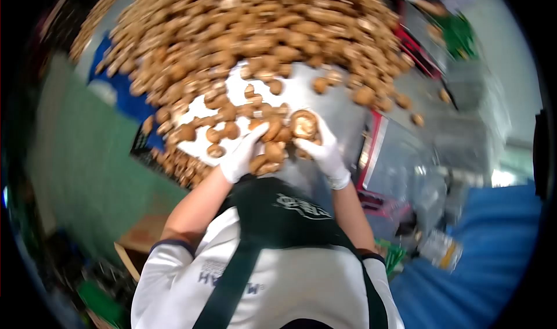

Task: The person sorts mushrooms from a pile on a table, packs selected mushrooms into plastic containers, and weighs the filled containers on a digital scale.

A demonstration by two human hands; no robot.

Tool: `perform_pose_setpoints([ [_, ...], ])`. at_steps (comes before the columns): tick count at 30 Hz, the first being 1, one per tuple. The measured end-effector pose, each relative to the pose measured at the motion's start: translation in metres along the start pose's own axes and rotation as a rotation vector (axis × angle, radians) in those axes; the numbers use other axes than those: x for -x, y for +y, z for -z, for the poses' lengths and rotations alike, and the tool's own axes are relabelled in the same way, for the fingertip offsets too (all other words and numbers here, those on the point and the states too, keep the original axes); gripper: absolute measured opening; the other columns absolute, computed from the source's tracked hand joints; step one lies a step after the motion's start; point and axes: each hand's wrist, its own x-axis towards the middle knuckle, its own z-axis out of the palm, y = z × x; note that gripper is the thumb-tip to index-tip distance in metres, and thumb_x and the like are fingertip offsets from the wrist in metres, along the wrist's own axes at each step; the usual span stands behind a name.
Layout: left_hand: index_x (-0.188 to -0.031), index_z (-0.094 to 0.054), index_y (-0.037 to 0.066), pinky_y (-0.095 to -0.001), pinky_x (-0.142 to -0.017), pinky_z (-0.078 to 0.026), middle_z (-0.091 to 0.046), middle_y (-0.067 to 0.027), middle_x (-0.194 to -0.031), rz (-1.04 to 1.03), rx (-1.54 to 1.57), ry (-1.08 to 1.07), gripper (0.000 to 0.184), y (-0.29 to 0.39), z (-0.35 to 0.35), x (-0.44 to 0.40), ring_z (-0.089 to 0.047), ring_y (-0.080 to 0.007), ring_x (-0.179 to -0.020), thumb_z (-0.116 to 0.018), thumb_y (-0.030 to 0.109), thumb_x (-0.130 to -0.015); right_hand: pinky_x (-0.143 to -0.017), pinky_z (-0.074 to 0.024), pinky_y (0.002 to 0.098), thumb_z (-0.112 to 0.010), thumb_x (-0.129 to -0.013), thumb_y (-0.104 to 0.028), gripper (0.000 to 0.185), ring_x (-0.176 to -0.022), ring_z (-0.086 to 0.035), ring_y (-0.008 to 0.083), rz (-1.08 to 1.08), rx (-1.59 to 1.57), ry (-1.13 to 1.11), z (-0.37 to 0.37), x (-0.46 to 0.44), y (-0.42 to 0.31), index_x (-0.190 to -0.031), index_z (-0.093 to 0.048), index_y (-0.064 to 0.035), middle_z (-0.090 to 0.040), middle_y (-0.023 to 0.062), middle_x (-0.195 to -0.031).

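Observation:
Both of my hands wear white gloves and work low over the near edge of the table. My right hand [326, 149] is closed around a brown mushroom [303, 124], its pale underside turned up. To its left, my left hand [244, 154] curls its fingers against another mushroom [271, 132]; motion blur softens the grip. Several loose mushrooms [268, 161] lie between the two hands, close to my dark apron [284, 207]. More are scattered on a white sheet [238, 88] beyond my left hand.
A large mushroom heap [261, 24] covers the far side of the metal table [342, 120]. At left, a black crate [141, 143] holds mushrooms. Right of me stands a red-edged scale or tray [374, 149] beside clear plastic bags [458, 137]. Another person's arm [428, 6] reaches in at top right.

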Motion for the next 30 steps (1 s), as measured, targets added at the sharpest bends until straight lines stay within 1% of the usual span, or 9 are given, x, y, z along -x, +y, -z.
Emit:
perform_pose_setpoints([
  [5,-0.132,-0.049,0.007,-0.0267,-0.050,-0.050,-0.063,-0.0098,-0.098,0.092,-0.493,-0.308,0.049,-0.033,-0.112,-0.055,-0.062,-0.0161,-0.070,-0.053,0.042,-0.097,-0.107,-0.0391,0.0332,-0.072,-0.078,-0.001,0.070,-0.123,-0.051,0.0193,0.047,0.062,0.402,0.086,0.093,-0.031,-0.142,-0.043,0.0001,-0.051,0.0100,-0.136],
  [9,-0.123,-0.054,0.003,-0.0316,-0.085,-0.052,-0.062,-0.0068,-0.109,-0.142,-0.847,-0.562,0.046,-0.093,-0.234,-0.106,-0.060,-0.0150,-0.097,-0.068,0.032,-0.090,-0.106,-0.0416,0.0361,-0.069,-0.081,0.002,0.063,-0.124,-0.052,0.0239,0.057,0.324,0.914,0.152,0.175,-0.045,-0.140,-0.046,-0.0011,-0.050,0.0130,-0.138],
  [12,-0.125,-0.055,0.007,-0.0392,-0.095,-0.047,-0.056,-0.0167,-0.118,-0.931,-1.088,-0.725,0.059,-0.161,-0.270,-0.149,-0.057,-0.0334,-0.110,-0.078,0.030,-0.077,-0.105,-0.0413,0.0344,-0.066,-0.088,0.000,0.065,-0.126,-0.049,0.0231,0.017,0.260,0.982,0.185,0.215,-0.014,-0.145,-0.037,0.0011,-0.045,0.0145,-0.142],
  [14,-0.119,-0.058,0.009,-0.0409,-0.095,-0.046,-0.055,-0.0156,-0.117,-0.728,-1.274,-0.766,0.054,-0.175,-0.272,-0.155,-0.055,-0.0359,-0.112,-0.075,0.034,-0.074,-0.109,-0.0370,0.0344,-0.065,-0.089,-0.003,0.066,-0.130,-0.045,0.0237,-0.061,0.368,0.970,0.208,0.243,0.039,-0.147,-0.034,0.0016,-0.042,0.0155,-0.144],
  [17,-0.124,-0.057,0.014,-0.0497,-0.105,-0.036,-0.054,-0.0159,-0.126,-1.011,-1.735,-0.793,0.065,-0.217,-0.215,-0.199,-0.050,-0.0373,-0.124,-0.075,0.039,-0.068,-0.117,-0.0243,0.0380,-0.057,-0.086,0.000,0.065,-0.139,-0.036,0.0283,-0.035,0.653,0.829,0.193,0.221,0.021,-0.147,-0.034,0.0025,-0.040,0.0171,-0.147],
  [20,-0.136,-0.052,0.015,-0.0567,-0.114,-0.023,-0.039,-0.0210,-0.148,-1.040,-1.732,-0.668,0.072,-0.197,-0.207,-0.170,-0.033,-0.0374,-0.140,-0.074,0.039,-0.072,-0.112,-0.0330,0.0380,-0.057,-0.090,-0.003,0.055,-0.131,-0.045,0.0276,-0.041,0.443,0.847,0.203,0.221,0.032,-0.142,-0.040,0.0005,-0.045,0.0165,-0.143],
  [26,-0.123,-0.058,0.009,-0.0532,-0.101,-0.038,-0.051,-0.0183,-0.130,-1.150,-1.586,-0.415,0.051,-0.092,-0.155,-0.114,-0.048,-0.0373,-0.123,-0.070,0.018,-0.074,-0.096,-0.0453,0.0314,-0.053,-0.098,-0.008,0.028,-0.106,-0.061,0.0202,-0.164,0.600,0.960,0.207,0.213,0.014,-0.124,-0.059,0.0035,-0.065,0.0122,-0.116],
  [28,-0.115,-0.061,0.005,-0.0449,-0.089,-0.045,-0.058,-0.0166,-0.114,-1.269,-1.631,-0.123,0.043,-0.050,-0.101,-0.106,-0.056,-0.0358,-0.108,-0.065,0.010,-0.072,-0.094,-0.0465,0.0307,-0.052,-0.099,-0.007,0.025,-0.103,-0.062,0.0195,-0.082,0.613,1.098,0.193,0.197,-0.013,-0.118,-0.062,0.0053,-0.066,0.0127,-0.115],
  [30,-0.116,-0.060,0.007,-0.0467,-0.084,-0.045,-0.057,-0.0158,-0.124,-0.983,-1.968,0.386,0.045,-0.007,-0.047,-0.083,-0.055,-0.0339,-0.113,-0.063,0.010,-0.072,-0.094,-0.0466,0.0302,-0.051,-0.099,-0.006,0.025,-0.103,-0.062,0.0190,0.009,0.643,1.090,0.173,0.162,-0.035,-0.118,-0.062,0.0050,-0.066,0.0125,-0.115],
])
